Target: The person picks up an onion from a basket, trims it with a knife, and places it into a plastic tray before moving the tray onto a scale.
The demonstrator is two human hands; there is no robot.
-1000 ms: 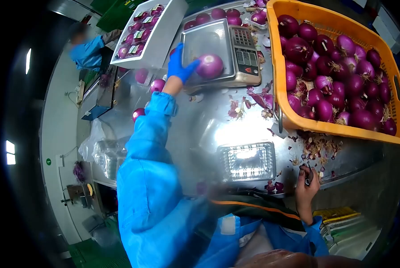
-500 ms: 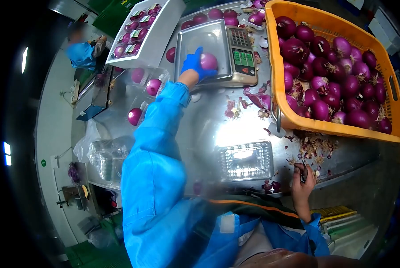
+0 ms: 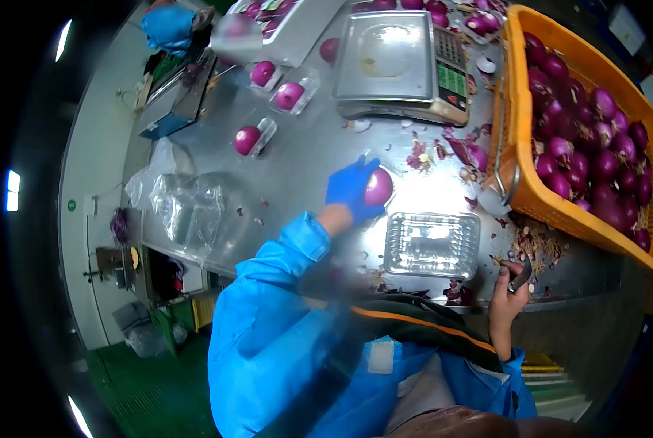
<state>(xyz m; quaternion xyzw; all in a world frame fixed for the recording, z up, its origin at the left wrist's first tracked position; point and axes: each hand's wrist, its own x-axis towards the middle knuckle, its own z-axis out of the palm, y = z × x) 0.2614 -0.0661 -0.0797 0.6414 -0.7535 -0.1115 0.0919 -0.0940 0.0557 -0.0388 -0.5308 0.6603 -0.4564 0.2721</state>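
My left hand (image 3: 354, 191), in a blue glove, is wrapped round a peeled purple onion (image 3: 379, 187) just above the steel table. Below and right of it lies a clear plastic tray (image 3: 432, 245) with nothing in it. My right hand (image 3: 505, 298), bare, grips a small knife with a curved dark blade (image 3: 521, 277) near the table's front edge, beside a heap of root trimmings and skins (image 3: 536, 247). Ahead of my left hand stands a digital scale (image 3: 386, 62), its metal pan bare.
An orange crate (image 3: 515, 109) full of onions stands on the right. At the left, onions in clear trays (image 3: 290, 96) sit near a white foam box (image 3: 308, 36). Plastic bags (image 3: 187, 212) lie at the left edge. A person in blue (image 3: 168, 29) is beyond.
My left hand has lifted the onion off the scale and brought it back towards me, close to the clear tray. My right hand still holds the knife, and the camera view has shifted.
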